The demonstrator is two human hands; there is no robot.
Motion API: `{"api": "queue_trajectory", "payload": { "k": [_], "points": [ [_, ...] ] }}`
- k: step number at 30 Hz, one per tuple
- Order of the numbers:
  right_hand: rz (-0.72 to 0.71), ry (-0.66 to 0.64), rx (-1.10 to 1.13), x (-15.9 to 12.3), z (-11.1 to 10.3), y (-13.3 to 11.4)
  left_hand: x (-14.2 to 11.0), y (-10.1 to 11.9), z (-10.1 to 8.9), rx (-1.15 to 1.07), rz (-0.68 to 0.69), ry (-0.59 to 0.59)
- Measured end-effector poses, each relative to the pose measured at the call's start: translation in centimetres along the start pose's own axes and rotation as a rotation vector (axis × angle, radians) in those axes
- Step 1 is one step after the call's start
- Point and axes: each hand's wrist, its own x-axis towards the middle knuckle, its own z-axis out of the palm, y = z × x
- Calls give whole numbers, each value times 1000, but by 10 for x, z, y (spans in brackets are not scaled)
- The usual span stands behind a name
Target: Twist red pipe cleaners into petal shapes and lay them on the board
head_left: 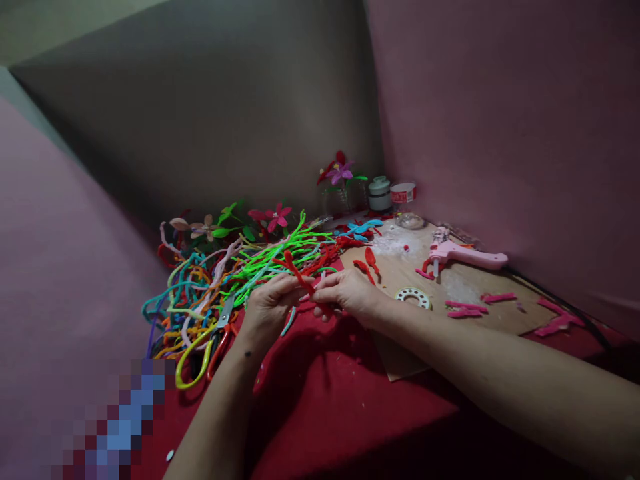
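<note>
My left hand (273,303) and my right hand (350,297) meet over the red cloth, both closed on a red pipe cleaner (299,270). Its upper end sticks up between them and looks bent or doubled; the part inside my fingers is hidden. Just beyond lies a heap of bright green pipe cleaners (280,257). Scissors with yellow and orange handles (199,363) rest left of my left wrist. Two red leaf-shaped pieces (370,261) lie past my right hand on the brown board (400,270).
A pink glue gun (467,255) lies on the board at right, near a white ring (413,298) and pink pipe-cleaner pieces (466,309). Finished flowers (341,172), a small jar (379,193) and a tape roll (403,193) stand at the back. Multicoloured pipe cleaners (187,293) pile up at left.
</note>
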Motion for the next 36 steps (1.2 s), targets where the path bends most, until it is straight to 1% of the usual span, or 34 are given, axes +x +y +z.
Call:
{"api": "queue_trajectory", "payload": {
  "k": [3, 6, 9, 11, 15, 20, 22, 25, 28, 31, 34, 36],
  "points": [
    [-4, 6, -26, -1, 1, -2, -1, -2, -3, 97, 58, 0],
    [2, 17, -55, -1, 1, -3, -2, -4, -5, 281, 155, -14],
    [16, 10, -45, -1, 0, -2, -2, -5, -6, 486, 247, 8],
    [14, -7, -27, 0, 0, 0, -2, -5, -7, 576, 305, 19],
    [7, -32, -8, 0, 0, 0, -3, -4, -9, 660, 379, 14],
    [-16, -33, -27, -1, 0, 0, -3, -5, -10, 715, 392, 24],
    [-10, -31, -27, -1, 1, 0, -3, -6, -10, 756, 434, 40],
    [-2, -24, -45, -1, 1, -1, -2, -4, -11, 859, 538, 38],
    [6, -23, -103, -2, 1, -3, -1, 2, -13, 961, 609, 3],
    [23, -33, -153, -2, 1, -4, -3, 8, -14, 1040, 643, -74],
    [6, -47, -258, -2, 2, -3, -6, 11, -12, 1104, 634, -160],
    [-48, -46, -389, -2, 2, -3, -9, 10, -9, 1107, 595, -209]
  ]
}}
